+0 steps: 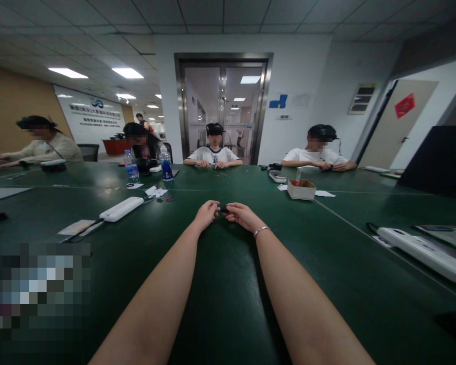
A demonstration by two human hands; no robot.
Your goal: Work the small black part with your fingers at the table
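Both my hands meet over the green table (228, 284), pinching one small black object (223, 208) between them. My left hand (205, 215) grips its left end, where a lighter, silvery bit shows at the fingertips. On the other side my right hand (244, 216) holds the black end between thumb and fingers; a silver bangle (262, 230) circles that wrist. The object is too small to tell its exact kind, and the fingers cover part of it.
White power strips lie to the left (121, 209) and right (421, 253). Ahead are a small open box (301, 189), paper scraps (155, 191) and two bottles, one clear (130, 166) and one blue (166, 166). Several people sit around the table's far side.
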